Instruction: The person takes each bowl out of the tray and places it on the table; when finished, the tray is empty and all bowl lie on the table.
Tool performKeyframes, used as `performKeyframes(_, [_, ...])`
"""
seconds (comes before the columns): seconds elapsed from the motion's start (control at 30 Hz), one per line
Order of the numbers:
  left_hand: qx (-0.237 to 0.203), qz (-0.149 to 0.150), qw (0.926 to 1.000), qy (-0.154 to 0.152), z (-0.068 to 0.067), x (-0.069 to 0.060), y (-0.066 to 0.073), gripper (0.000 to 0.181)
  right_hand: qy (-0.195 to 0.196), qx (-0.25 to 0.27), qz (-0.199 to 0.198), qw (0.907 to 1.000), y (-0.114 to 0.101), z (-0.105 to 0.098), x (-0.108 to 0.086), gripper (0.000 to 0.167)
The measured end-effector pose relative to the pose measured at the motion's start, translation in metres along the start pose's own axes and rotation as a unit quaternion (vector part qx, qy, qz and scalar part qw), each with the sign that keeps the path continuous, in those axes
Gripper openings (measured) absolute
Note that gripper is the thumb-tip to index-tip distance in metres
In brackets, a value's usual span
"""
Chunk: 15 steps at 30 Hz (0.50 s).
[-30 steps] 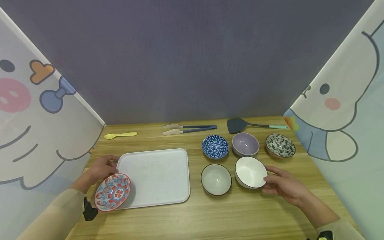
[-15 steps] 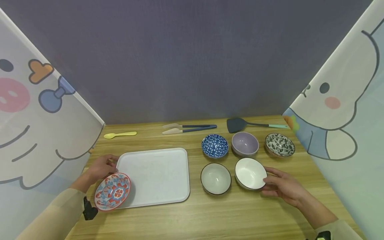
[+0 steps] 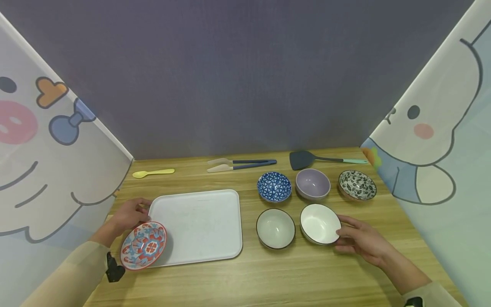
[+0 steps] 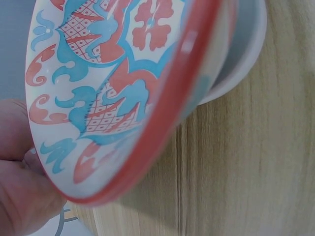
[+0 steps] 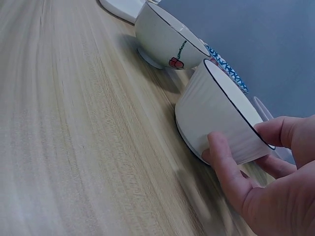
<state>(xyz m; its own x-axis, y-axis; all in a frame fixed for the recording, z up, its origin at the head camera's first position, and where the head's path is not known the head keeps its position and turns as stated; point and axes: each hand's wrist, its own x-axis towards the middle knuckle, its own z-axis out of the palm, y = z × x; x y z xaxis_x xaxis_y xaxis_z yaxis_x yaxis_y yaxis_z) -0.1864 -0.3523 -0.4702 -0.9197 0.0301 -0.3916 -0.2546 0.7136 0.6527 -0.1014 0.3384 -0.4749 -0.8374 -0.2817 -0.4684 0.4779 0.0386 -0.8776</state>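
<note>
In the head view my left hand [image 3: 132,214] holds a red, blue and white patterned bowl [image 3: 143,246] by its rim. The bowl is tilted over the left front corner of a white tray [image 3: 197,226]. The left wrist view shows fingers [image 4: 17,142] at the bowl's rim; part of the grip is hidden behind it. My right hand [image 3: 362,239] grips a white bowl with a dark rim [image 3: 320,224]. In the right wrist view its thumb lies on the rim and fingertips [image 5: 219,145] press the ribbed outer wall. This bowl is slightly tilted, its base close to the table.
Left of the white bowl stands a pale grey bowl [image 3: 275,229]. Behind are a blue patterned bowl [image 3: 274,186], a purple bowl [image 3: 312,184] and a floral bowl [image 3: 357,185]. A yellow spoon [image 3: 153,173], tongs [image 3: 242,165] and a spatula [image 3: 326,159] lie along the back wall.
The white bowl in my right hand has shifted slightly toward the front of the table, the hand moving with it. My left hand and its patterned bowl stay nearly still.
</note>
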Motion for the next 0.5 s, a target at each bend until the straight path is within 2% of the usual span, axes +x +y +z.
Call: performKeyframes(0.5, [-0.002,0.0,1.0,-0.002,0.0005,0.0027,-0.0028,0.056,0.005,0.012,0.006,0.9999,0.0048,-0.0012,-0.0015,0.08])
